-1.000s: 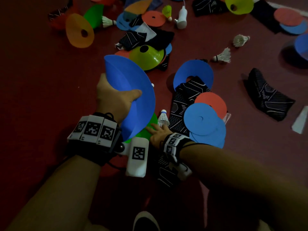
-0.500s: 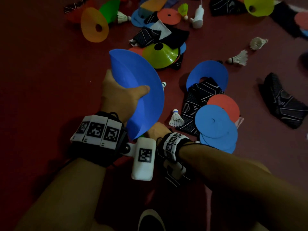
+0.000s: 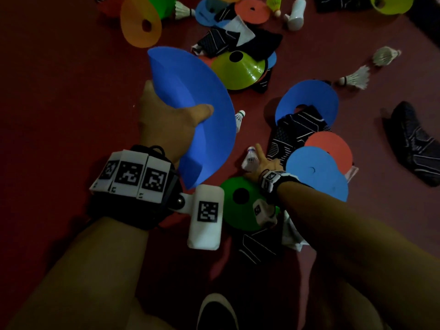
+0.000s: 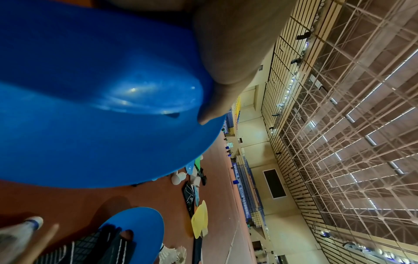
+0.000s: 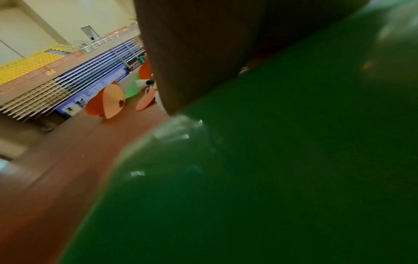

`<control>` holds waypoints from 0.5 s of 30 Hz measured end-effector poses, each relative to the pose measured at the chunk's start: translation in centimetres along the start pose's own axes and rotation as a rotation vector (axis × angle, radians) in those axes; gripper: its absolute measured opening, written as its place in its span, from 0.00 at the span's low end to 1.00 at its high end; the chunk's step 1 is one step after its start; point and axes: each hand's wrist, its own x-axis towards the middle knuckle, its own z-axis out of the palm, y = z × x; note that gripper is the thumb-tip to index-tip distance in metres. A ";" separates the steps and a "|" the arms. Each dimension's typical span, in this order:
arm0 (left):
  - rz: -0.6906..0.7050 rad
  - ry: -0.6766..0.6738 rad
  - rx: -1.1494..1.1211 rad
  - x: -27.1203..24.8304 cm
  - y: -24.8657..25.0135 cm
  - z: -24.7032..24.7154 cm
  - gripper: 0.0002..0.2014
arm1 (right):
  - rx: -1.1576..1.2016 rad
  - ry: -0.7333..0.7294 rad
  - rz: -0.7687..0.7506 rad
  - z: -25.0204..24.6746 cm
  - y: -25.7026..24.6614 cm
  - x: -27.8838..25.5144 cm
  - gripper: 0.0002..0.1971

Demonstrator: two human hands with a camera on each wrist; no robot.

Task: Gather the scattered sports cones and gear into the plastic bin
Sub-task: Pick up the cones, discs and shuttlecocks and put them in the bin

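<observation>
My left hand (image 3: 171, 120) grips a large blue cone (image 3: 195, 103) by its rim, tilted on edge above the red floor; the thumb presses its inner face (image 4: 90, 107). My right hand (image 3: 264, 164) is low beside it and holds a green cone (image 3: 235, 215) that shows under its wrist and fills the right wrist view (image 5: 271, 178). Its index finger points forward next to a white shuttlecock (image 3: 250, 160); I cannot tell whether they touch. No plastic bin is in view.
Gear lies scattered ahead: a yellow-green cone (image 3: 238, 70), a blue cone (image 3: 316, 96) over black patterned fabric (image 3: 292, 129), flat blue (image 3: 314, 172) and red (image 3: 331, 148) discs, an orange cone (image 3: 140, 20), shuttlecocks (image 3: 354, 78), a white bottle (image 3: 296, 15). A shoe (image 3: 216, 313) is at the bottom.
The right hand has drawn the green cone out from under the blue cone and reached forward to the shuttlecock. The left hand keeps hold of the blue cone.
</observation>
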 end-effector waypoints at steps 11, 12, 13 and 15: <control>0.058 -0.099 0.044 0.6 -0.6 1.7 0.32 | 0.152 0.070 -0.345 -0.7 -2.7 -0.3 0.14; 0.059 -0.105 0.062 0.6 -0.7 1.8 0.32 | 0.235 0.037 -0.381 -0.6 -2.9 -0.6 0.15; 0.064 -0.116 0.078 0.5 -0.9 1.9 0.31 | 0.288 -0.007 -0.404 0.4 -2.5 0.1 0.17; 0.064 -0.156 0.111 0.2 -0.9 2.6 0.30 | 0.293 -0.118 -0.391 2.8 -1.1 0.4 0.19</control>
